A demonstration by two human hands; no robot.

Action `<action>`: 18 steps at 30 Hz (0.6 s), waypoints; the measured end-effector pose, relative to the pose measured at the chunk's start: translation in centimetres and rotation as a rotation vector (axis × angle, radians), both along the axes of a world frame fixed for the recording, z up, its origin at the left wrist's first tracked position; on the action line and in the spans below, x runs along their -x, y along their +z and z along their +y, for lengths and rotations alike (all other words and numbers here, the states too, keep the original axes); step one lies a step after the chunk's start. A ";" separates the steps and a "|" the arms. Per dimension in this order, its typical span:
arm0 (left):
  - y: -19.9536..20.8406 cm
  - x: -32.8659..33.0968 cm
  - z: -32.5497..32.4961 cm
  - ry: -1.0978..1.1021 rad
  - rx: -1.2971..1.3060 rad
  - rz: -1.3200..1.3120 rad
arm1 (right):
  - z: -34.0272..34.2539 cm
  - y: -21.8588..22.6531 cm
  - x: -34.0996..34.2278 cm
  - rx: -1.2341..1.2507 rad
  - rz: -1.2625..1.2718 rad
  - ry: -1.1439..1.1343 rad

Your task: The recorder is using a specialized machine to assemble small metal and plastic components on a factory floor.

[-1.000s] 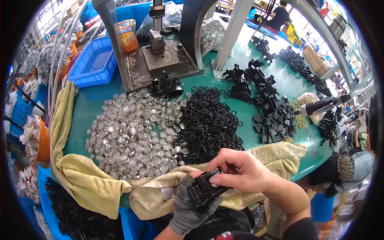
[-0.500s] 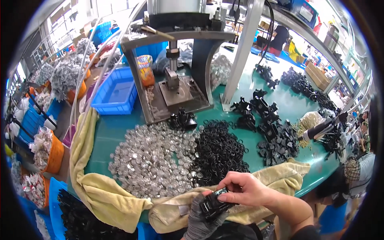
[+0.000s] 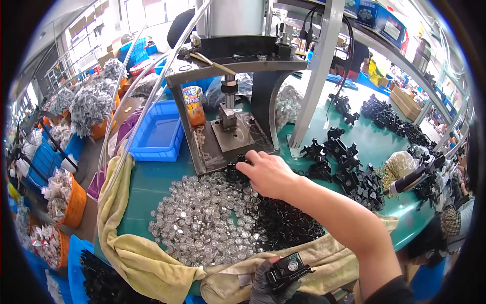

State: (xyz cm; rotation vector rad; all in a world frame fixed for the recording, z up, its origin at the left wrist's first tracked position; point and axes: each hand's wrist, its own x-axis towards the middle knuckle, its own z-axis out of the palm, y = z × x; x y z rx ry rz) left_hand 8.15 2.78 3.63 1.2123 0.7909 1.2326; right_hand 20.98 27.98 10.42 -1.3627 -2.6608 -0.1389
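In my left hand (image 3: 271, 289), which wears a grey glove or wrap, is a black plastic housing (image 3: 287, 272) with a round clear lens-like disc in its face. It is held low, over the cloth edge. My bare right hand (image 3: 266, 173) reaches forward to the front of the press base, its fingers bent round a black plastic part (image 3: 234, 175) in a small cluster there; the fingertips are partly hidden. Below that hand lies a heap of clear round discs (image 3: 202, 218), and to its right a pile of black rings (image 3: 286, 223), partly covered by my forearm.
A metal press (image 3: 230, 137) stands at the back of the green table (image 3: 139, 197). Left of it is a blue tray (image 3: 157, 129). Black brackets (image 3: 344, 157) and small dark pieces (image 3: 367, 190) lie to the right. A yellowish towel (image 3: 147, 263) lines the near edge.
My right hand has left the housing in my left hand and moved forward to the black parts by the press. The left hand has tilted the housing so its disc shows. The view has shifted slightly.
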 end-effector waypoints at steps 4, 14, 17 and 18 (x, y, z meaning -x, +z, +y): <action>-0.9 0.6 -0.3 0.030 -0.129 0.346 | 1.4 -0.4 0.9 0.006 -0.063 0.060; -2.2 0.5 -0.2 -0.007 -0.042 0.051 | -5.7 3.4 -7.0 0.730 1.782 -0.095; -2.6 0.2 -0.4 -0.056 0.218 -0.192 | -8.6 4.5 -8.6 0.762 1.832 -0.081; -3.0 0.5 -0.6 -0.045 0.314 -0.180 | -9.2 4.7 -9.2 0.744 1.845 -0.089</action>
